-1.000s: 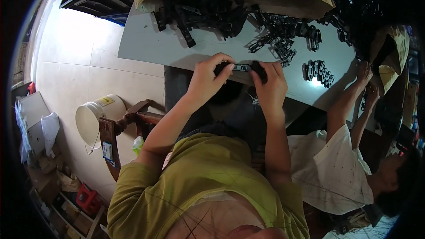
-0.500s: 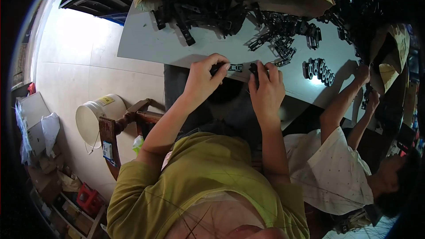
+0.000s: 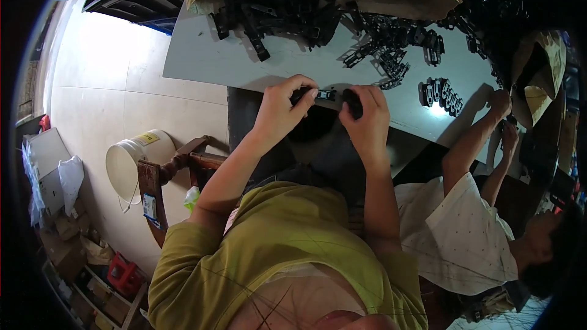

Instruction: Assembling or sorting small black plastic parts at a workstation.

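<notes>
Evidently this is close finger work at the near edge of the counter (image 3: 211, 61), where the black clip part (image 3: 327, 95) sits. The left grip (image 3: 282, 107) is closed in a pinch on that part, its pale, shiny-framed end pointing right past the fingertips. The right grip (image 3: 369, 119) is curled narrowly around a dark piece (image 3: 352, 102), just beside that end; whether the two touch is hard to tell, and the dark piece's shape is unclear. Good handling here calls for a firm, level left pinch set well back from the bare end, with the right fingertips making the small adjustments. Light, even pressure should suit such slim pieces, since squeezing hard could tilt them. Working above the counter rather than beyond its edge would also let a dropped piece land safely. Toward the counter's right side stands a row of similar clips (image 3: 440, 96); on its far side lie a loose pile of black parts (image 3: 391, 64) and an open paper bag (image 3: 422, 7).
</notes>
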Demonstrator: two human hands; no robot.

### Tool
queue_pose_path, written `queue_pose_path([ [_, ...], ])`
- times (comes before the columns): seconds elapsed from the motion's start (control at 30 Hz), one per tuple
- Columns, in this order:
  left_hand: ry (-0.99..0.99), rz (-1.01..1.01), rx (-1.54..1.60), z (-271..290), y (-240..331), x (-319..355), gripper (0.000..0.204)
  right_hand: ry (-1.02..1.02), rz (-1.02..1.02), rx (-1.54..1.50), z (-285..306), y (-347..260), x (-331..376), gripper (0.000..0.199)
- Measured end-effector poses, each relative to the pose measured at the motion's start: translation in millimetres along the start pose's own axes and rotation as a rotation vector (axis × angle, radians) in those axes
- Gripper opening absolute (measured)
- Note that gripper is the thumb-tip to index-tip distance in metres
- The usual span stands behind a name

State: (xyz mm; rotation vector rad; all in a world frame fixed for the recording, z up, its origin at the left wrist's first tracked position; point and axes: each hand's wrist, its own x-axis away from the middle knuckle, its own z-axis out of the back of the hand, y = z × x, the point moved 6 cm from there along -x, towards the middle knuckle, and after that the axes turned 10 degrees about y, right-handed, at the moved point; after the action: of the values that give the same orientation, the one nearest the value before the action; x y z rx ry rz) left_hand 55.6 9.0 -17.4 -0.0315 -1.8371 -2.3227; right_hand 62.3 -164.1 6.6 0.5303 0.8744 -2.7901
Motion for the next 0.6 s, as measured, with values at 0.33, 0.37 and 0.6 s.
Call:
queue_pose_path([
  [0.33, -0.071, -0.269, -0.126, -12, 26, 7, 0.029, -0.204, 0.228, -0.087, 13, -42, -12, 0.036],
  [0.37, -0.069, -0.268, -0.128, -11, 27, 8, 0.029, -0.205, 0.253, -0.088, 14, -44, -11, 0.038],
  [0.6, -0.213, -0.23, -0.019, -2, 38, 8, 0.034, -0.268, -0.215, -0.48, 18, -21, -3, 0.028],
])
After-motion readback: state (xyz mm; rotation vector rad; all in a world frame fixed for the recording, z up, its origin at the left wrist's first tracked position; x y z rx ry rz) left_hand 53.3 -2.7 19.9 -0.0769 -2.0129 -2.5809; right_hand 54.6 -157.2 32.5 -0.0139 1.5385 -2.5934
